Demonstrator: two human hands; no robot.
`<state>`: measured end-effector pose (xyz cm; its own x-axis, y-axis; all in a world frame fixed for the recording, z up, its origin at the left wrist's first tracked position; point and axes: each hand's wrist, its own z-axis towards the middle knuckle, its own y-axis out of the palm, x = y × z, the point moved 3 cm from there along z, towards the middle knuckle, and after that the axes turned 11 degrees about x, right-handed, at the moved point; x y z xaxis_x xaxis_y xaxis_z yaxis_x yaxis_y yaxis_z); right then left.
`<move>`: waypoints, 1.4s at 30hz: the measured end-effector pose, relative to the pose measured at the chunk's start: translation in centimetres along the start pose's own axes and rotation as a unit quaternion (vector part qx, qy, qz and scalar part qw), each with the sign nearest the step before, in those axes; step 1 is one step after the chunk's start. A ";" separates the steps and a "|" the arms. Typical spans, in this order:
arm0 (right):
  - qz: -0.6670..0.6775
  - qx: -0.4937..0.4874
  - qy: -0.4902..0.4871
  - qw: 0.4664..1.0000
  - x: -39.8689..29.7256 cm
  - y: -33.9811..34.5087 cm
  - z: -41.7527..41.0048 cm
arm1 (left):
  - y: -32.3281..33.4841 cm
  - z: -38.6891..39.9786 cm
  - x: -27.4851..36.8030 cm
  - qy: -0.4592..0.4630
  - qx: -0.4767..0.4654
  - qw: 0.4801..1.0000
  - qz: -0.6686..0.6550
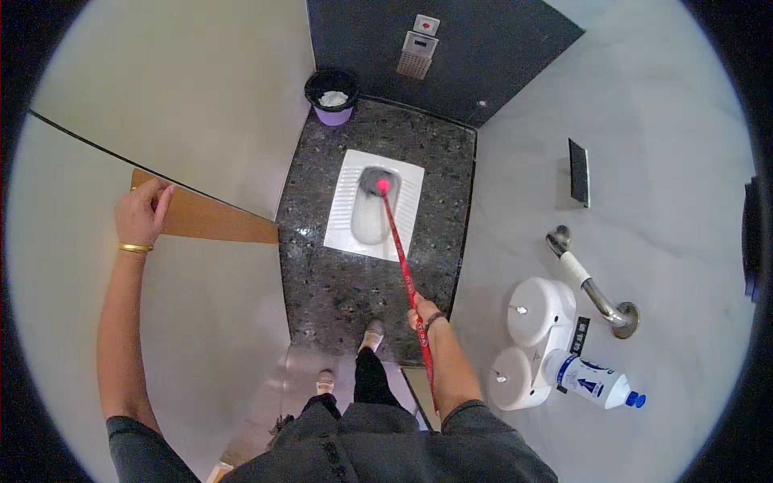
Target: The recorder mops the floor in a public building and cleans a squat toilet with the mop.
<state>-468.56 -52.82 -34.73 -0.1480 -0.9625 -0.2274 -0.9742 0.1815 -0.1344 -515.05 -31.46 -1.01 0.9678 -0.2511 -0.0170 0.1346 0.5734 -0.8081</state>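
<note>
My right hand (424, 313) is closed around the red handle of a mop (398, 244), right of my feet. The handle runs up to a pink joint and a grey mop head (369, 179), which rests in the far end of the basin of a white ceramic squat toilet (338, 208). My left hand (140, 212) is raised at the left, by the brown edge panel (223, 218) of the partition, with its fingers bent. Whether it grips that edge I cannot tell.
A purple waste bin (333, 115) with a black liner stands at the far left corner. On the right wall are a metal grab bar (599, 296), a dark-topped shelf (578, 173) and a twin toilet-roll dispenser (539, 311), with a white bottle (595, 381) on it. A step edge lies by my feet.
</note>
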 end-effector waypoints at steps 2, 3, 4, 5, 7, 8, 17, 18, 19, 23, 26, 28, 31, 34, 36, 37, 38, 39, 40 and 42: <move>0.259 -0.135 0.096 0.952 4.5 0.4 -1.1 | -0.7 -0.5 -0.5 -0.005 -0.013 1.000 -0.006; 0.280 -0.212 0.061 0.934 7.7 -0.7 -2.3 | -0.9 -0.5 -0.8 -0.010 -0.003 1.000 -0.007; 0.365 -0.292 0.167 0.868 11.5 -2.3 -3.7 | -1.0 -0.4 -1.0 -0.013 0.009 1.000 -0.009; 0.442 -0.361 0.266 0.777 14.4 -3.5 -5.3 | -1.1 -0.2 -0.9 -0.017 0.011 1.000 -0.012; 0.395 -0.269 0.294 0.828 15.3 -3.7 -10.5 | -1.7 -0.4 -1.3 -0.013 -0.013 1.000 0.015; 0.398 -0.266 0.288 0.829 14.7 -3.6 -9.8 | -1.4 -0.1 -1.0 -0.014 -0.009 1.000 0.009; -0.488 0.248 -0.321 0.773 -3.9 -1.1 -4.2 | -1.0 -0.3 -0.5 -0.006 -0.007 0.999 0.033; -0.536 0.238 -0.257 0.768 -4.5 -1.8 -6.2 | -1.2 -0.4 -0.8 -0.012 0.001 0.999 0.030; -0.532 0.220 -0.271 0.771 -3.0 -3.2 -7.1 | -1.5 -0.4 -0.9 -0.017 0.010 0.999 0.026; -0.529 0.153 -0.232 0.802 5.9 -9.7 -9.9 | -1.3 -0.3 -1.2 -0.030 -0.014 0.999 0.027; -0.490 0.098 -0.121 0.858 6.0 -7.1 -9.8 | -1.5 -0.5 -1.3 -0.028 -0.001 1.000 0.015; -0.484 0.100 -0.173 0.852 3.4 -4.3 -6.5 | -1.0 -0.5 -1.2 -0.012 0.015 1.000 0.012; -0.560 0.260 -0.266 0.740 -1.1 -2.5 -1.5 | -0.4 -0.2 -0.7 -0.011 0.026 1.000 0.008; -0.570 0.271 -0.259 0.731 -4.4 0.2 -4.1 | -0.8 -0.6 -1.2 -0.002 0.017 1.000 0.002; -0.475 0.212 -0.344 0.782 -3.3 -3.0 -3.4 | -0.9 -0.3 -0.9 0.003 0.030 1.000 -0.002; -0.453 0.191 -0.327 0.807 -1.4 -5.4 -4.1 | -1.2 -0.4 -0.9 0.001 0.038 0.999 0.007; -0.428 0.176 -0.308 0.831 0.8 -7.8 -5.1 | -0.9 -0.3 -0.7 -0.002 0.041 0.999 0.002; -0.393 0.128 -0.217 0.885 1.1 -7.3 -8.6 | -1.1 -0.8 -1.3 -0.004 0.036 0.999 0.002; -0.351 0.084 -0.122 0.925 1.1 -6.8 -13.9 | -1.3 -1.2 -1.8 -0.007 0.033 0.999 -0.004; -0.297 0.091 -0.078 0.947 4.3 -8.8 -18.0 | -1.4 -0.5 -1.2 -0.015 0.018 1.000 0.000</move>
<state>-463.72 -62.19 -17.15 0.4585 -0.8667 -0.1967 -0.8298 -0.3382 -0.4439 -516.49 -32.41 -0.13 0.9737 -0.2280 0.0002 0.1411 0.6020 -0.7860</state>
